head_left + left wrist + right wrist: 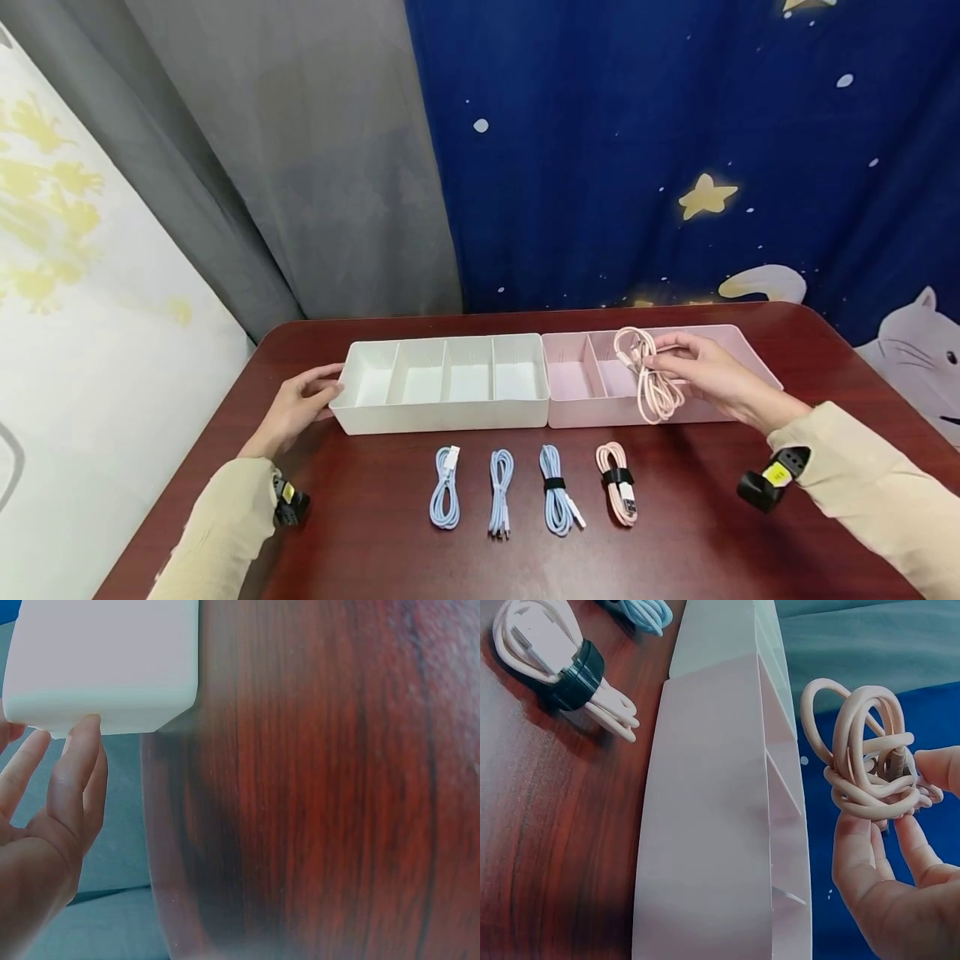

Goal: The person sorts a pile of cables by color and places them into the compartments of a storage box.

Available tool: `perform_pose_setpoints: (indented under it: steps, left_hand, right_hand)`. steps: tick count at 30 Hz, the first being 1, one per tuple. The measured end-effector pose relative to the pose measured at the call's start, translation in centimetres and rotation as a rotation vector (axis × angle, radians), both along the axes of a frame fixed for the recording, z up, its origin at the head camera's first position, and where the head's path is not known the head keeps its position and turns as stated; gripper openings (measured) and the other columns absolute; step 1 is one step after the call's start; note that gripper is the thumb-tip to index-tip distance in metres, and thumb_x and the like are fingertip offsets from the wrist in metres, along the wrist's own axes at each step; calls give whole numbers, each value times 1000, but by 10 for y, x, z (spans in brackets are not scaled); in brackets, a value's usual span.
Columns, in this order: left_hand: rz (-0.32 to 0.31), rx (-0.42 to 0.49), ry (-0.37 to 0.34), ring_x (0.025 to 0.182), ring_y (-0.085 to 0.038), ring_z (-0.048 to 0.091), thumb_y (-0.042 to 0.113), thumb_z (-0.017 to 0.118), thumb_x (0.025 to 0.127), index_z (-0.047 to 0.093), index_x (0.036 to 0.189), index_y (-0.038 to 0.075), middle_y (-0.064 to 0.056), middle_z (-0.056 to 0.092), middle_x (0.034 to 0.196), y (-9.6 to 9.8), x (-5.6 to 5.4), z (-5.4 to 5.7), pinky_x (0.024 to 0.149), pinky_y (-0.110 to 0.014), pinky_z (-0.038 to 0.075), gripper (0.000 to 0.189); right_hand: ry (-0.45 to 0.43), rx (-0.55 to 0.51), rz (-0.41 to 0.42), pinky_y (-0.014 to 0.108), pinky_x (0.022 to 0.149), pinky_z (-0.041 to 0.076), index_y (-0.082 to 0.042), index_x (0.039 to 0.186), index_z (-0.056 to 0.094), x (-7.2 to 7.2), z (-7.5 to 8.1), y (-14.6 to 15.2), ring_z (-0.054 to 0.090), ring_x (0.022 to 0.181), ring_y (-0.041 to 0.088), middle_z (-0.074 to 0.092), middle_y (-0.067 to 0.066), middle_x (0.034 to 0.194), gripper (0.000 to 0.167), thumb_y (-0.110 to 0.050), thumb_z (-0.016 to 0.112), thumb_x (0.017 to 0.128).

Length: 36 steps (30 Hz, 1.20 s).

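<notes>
Cable (662, 398), pale pink, round-corded, looped in a loose bundle, hangs above the pale-pink, divided plastic box (588, 412); which comp't lies directly below, we can't tell. We see the R hand (705, 375) pinching it btwn thumb & fingertips. The L hand (296, 408), fingers apart, rests against the L end of the white, four-comp't plastic box (442, 417), touching w/o clamping.

We judge the bundle light, soft & springy, prob. not very slippery & hard to break, though we see no strap on it: loops could splay if only one strand is held. Best hold, in our view, is across all strands at mid-bundle. What looks like a small, stiff plug (897, 761) sits among the coils; we'd spare the cord beside it any sharp bend.

Edges: the pink box's rim & thin dividers could snag the lower loops, so we'd keep height until lined up. Both boxes touch end to end. Most room is overhead, in front of the dark-blue, star-print curtain (600, 167); nearer us, on the reddish-brown wood-grain table (375, 550), three light-blue looped cables (500, 487) & a pink looped cable w/ black strap (613, 457) line up, limiting low moves.
</notes>
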State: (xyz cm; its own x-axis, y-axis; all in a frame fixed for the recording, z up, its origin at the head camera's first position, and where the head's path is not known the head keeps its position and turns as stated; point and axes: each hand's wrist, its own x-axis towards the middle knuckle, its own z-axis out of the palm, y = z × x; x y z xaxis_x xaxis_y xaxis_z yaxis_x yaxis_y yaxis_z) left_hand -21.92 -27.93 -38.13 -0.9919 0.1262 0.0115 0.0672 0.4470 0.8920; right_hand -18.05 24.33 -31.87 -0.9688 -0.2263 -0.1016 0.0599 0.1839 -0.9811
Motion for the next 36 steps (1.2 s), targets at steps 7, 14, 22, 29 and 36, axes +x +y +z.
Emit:
perform_pose_setpoints:
  steps: [7, 14, 22, 29, 36]
  left_hand:
    - [9, -2, -1, 82, -4, 58, 22, 55, 89, 41, 131, 4, -24, 52, 111, 0, 0, -3, 68, -29, 52, 48]
    - [3, 11, 3, 82, -4, 57, 21, 54, 90, 40, 132, 3, -25, 51, 111, -1, 0, -3, 70, -33, 51, 48]
    - [2, 24, -5, 82, -4, 58, 21, 54, 90, 40, 132, 4, -24, 52, 111, -1, 0, -3, 70, -34, 51, 48]
    - [3, 15, -13, 83, -3, 58, 23, 54, 89, 40, 132, 5, -22, 52, 111, 0, 1, 0, 71, -33, 51, 49]
    - [2, 0, -12, 83, -3, 57, 24, 54, 90, 40, 132, 5, -23, 51, 112, 0, 0, -2, 72, -36, 51, 49]
  right_hand:
    - [0, -11, 13, 26, 64, 50, 7, 108, 39, -5, -3, -2, 57, 77, 6, 58, -2, 86, 32, -10, 55, 86]
    - [-53, 43, 12, 27, 64, 49, 3, 108, 40, -12, -3, -4, 58, 76, 7, 58, -3, 85, 33, -13, 57, 85]
    - [-67, 71, 19, 27, 68, 49, 7, 116, 36, -22, -4, -10, 57, 78, 7, 56, -2, 89, 44, -15, 57, 85]
    - [-79, 78, 7, 27, 67, 49, 6, 114, 39, -32, -3, -13, 57, 77, 8, 58, -3, 86, 40, -15, 58, 84]
    - [-95, 108, -11, 27, 69, 47, 4, 112, 41, -40, -2, -13, 57, 77, 8, 58, -5, 84, 42, -17, 61, 83]
